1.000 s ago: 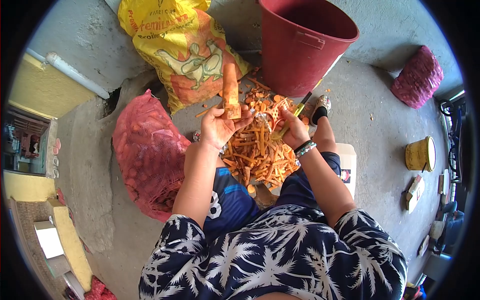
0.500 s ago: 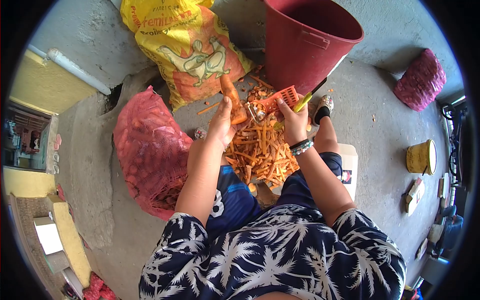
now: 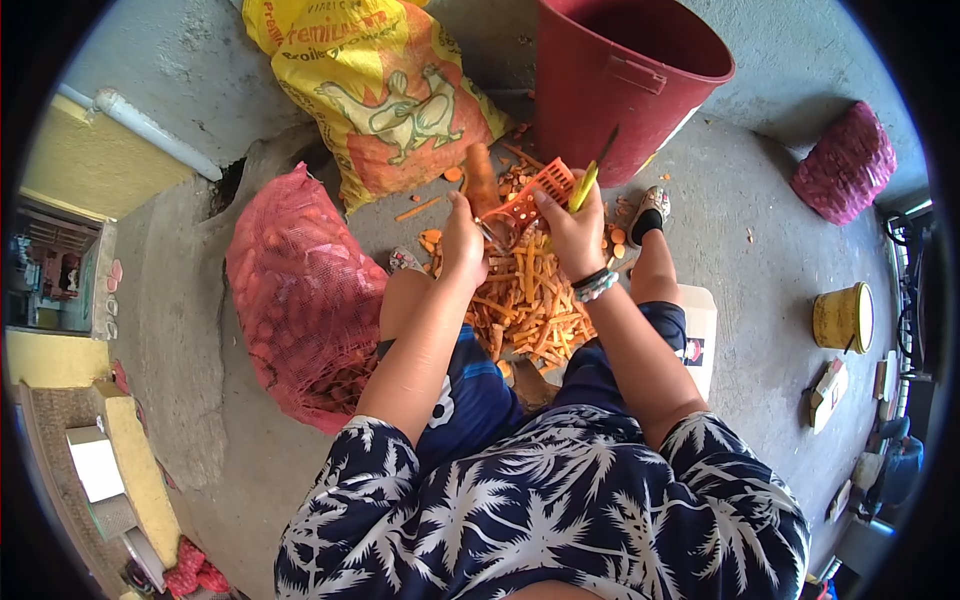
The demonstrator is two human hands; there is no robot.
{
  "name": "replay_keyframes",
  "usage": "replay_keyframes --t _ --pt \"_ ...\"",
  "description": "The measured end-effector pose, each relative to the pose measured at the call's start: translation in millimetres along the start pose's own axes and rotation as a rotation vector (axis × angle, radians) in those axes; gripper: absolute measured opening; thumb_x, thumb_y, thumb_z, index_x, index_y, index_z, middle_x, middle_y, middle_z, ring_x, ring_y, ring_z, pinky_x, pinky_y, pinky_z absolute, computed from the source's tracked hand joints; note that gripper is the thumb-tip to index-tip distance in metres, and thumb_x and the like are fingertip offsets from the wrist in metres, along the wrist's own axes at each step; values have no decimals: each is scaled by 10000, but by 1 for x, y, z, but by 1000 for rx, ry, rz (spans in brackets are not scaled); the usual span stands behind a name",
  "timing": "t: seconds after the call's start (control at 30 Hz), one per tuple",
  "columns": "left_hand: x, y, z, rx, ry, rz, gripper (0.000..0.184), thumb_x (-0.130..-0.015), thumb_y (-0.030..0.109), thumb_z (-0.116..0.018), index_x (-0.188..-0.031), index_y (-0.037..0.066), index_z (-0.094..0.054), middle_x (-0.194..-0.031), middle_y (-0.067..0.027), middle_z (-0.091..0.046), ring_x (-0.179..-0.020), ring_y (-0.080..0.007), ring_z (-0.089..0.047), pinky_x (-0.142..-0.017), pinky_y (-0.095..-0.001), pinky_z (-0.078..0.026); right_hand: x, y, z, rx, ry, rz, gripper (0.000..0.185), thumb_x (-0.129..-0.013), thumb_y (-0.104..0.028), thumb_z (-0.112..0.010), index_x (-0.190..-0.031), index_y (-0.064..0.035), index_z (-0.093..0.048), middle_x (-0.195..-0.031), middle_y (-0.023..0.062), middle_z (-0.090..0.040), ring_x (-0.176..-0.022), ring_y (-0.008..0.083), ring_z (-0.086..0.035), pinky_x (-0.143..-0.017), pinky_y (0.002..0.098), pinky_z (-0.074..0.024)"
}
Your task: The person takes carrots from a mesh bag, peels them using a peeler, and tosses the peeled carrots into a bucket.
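My left hand is closed around the lower part of a large orange carrot, whose thick end points away from me. My right hand grips an orange peeler with a perforated plastic body. A knife with a yellow-green handle is also held in that hand, its dark blade pointing up and outward. The peeler's head lies against or just over the carrot near my left fingers; exact contact is hard to see. Below both hands, between my legs, is a heap of carrot peelings.
A red mesh sack of carrots stands at my left. Ahead are a yellow feed sack and a tall red bin. Farther right are a purple mesh sack and a yellow bucket. Carrot slices lie scattered on the concrete floor.
My left hand and the carrot have shifted right and slightly down. The peeler has come across to the carrot, and the knife blade has swung more upright.
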State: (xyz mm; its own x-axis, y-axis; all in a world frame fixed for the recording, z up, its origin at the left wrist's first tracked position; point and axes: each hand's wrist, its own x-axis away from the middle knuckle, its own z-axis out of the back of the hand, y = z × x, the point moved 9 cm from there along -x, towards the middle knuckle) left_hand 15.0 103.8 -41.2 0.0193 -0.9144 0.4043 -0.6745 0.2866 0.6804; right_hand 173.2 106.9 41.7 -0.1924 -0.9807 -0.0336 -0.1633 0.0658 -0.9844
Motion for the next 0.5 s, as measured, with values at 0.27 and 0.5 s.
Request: replay_keyframes --t 0.27,0.5 --pt "26 -17 -9 -223 -63 247 494 -930 485 -317 -1104 52 -480 -943 -69 -572 -840 -176 -575 -715 -354 -492 -81 -9 9 187 -123 268 326 -737 -76 -696 -990 -31 -495 -857 47 -598 -748 122 -558 -651 270 -472" --pt "4 -14 3 -95 -160 235 409 -925 430 -392 -1081 70 -509 -906 -92 -581 -781 -217 -577 -690 -366 -473 -108 -7 57 106 240 180 317 -767 -71 -657 -994 -34 -438 -801 59 -579 -635 136 -572 -544 253 -481"
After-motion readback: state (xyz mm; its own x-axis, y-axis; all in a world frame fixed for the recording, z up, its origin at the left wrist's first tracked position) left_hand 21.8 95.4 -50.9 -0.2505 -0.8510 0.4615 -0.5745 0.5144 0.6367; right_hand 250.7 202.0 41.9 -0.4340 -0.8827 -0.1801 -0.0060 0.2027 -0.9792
